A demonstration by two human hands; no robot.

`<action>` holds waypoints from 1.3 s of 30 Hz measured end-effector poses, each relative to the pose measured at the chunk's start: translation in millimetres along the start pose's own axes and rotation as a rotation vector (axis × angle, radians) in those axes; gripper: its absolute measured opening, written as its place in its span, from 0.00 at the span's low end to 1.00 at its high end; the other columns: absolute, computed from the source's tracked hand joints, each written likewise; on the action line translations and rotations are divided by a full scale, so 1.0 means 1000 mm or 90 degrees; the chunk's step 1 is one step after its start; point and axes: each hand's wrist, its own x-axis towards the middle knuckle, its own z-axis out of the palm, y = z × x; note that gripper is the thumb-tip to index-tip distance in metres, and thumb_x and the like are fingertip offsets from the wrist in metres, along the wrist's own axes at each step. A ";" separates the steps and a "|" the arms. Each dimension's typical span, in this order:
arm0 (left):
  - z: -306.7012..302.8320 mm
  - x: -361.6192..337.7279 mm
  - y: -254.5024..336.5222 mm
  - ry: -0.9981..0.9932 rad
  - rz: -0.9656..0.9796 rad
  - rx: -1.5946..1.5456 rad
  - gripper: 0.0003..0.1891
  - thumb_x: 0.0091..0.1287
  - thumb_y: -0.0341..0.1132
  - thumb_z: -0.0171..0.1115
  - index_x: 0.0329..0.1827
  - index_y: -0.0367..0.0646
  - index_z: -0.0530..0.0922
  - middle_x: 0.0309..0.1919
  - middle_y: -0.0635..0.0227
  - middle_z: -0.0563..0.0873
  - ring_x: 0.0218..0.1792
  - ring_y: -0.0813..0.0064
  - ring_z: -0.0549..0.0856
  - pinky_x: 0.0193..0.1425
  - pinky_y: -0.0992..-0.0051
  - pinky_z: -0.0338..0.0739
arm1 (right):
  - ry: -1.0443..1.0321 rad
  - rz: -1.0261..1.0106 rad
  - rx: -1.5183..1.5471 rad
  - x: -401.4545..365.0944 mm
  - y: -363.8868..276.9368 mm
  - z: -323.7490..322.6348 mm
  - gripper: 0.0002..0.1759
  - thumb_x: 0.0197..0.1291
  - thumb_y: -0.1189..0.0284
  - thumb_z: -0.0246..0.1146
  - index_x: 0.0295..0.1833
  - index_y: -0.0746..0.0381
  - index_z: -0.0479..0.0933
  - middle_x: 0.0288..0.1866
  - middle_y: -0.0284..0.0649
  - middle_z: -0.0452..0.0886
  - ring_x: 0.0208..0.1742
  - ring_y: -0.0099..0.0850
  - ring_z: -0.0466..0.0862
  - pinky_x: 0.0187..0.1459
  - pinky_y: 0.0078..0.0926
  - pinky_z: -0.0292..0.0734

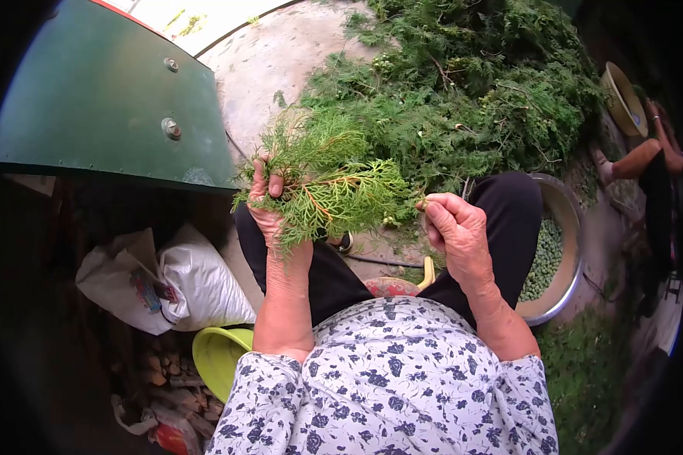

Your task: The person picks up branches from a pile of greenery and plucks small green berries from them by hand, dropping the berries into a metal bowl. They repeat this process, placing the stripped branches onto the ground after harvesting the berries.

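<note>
My left hand [267, 208] is closed around the stem of a leafy green arborvitae branch [334, 189], whose flat sprays fan out to the right in front of my lap. The fingers are partly hidden by the foliage. My right hand [459, 231] is just right of the spray tips, thumb and forefinger pinched together. Something tiny and yellowish shows at the fingertips, too small to name. Beside my right knee stands a wide metal-rimmed basin [568, 282] holding many small green cones [545, 262].
A big heap of cut evergreen branches [463, 98] lies ahead. To the left are a green metal panel [121, 98], white sacks [197, 280] and a lime-green bucket [212, 356]. At far right another person's arm [664, 140] is near a tan basin [622, 98].
</note>
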 end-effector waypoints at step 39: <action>0.008 0.023 -0.020 -0.176 -0.143 0.202 0.20 0.64 0.53 0.54 0.30 0.44 0.75 0.31 0.75 0.74 0.31 0.83 0.73 0.36 0.81 0.68 | 0.091 -0.576 -0.510 0.066 -0.088 0.007 0.12 0.60 0.78 0.56 0.49 0.63 0.76 0.51 0.40 0.77 0.52 0.31 0.76 0.53 0.24 0.69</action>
